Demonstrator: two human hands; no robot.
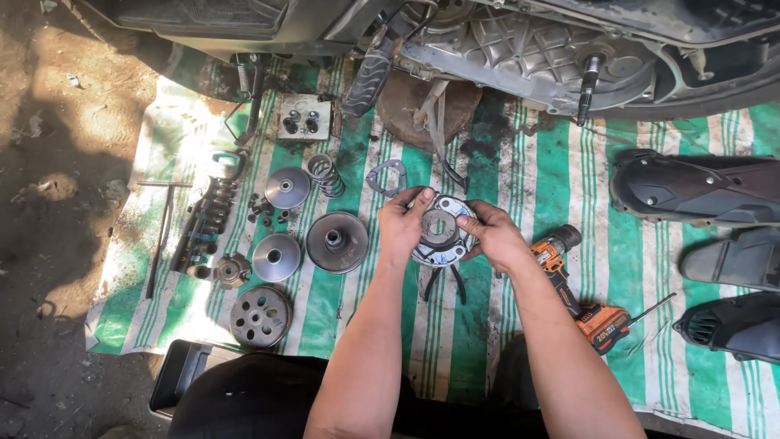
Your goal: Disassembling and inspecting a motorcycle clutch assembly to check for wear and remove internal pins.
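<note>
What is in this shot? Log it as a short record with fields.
Setting: green-and-white striped mat on dirt, beside a scooter engine
Left hand: grips the left edge of a round metal part
Right hand: grips its right edge
Left of hands: metal discs, coil spring
Right of hands: orange drill, black plastic covers
Under the part: pliers

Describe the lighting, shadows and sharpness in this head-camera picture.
Head view: hard sunlight falls on the striped mat, washing out its left edge; deep shadow covers the dirt at left and the scooter underside. The left hand, right hand and round clutch part are evenly lit and sharp. Metal discs show mild glare.
</note>
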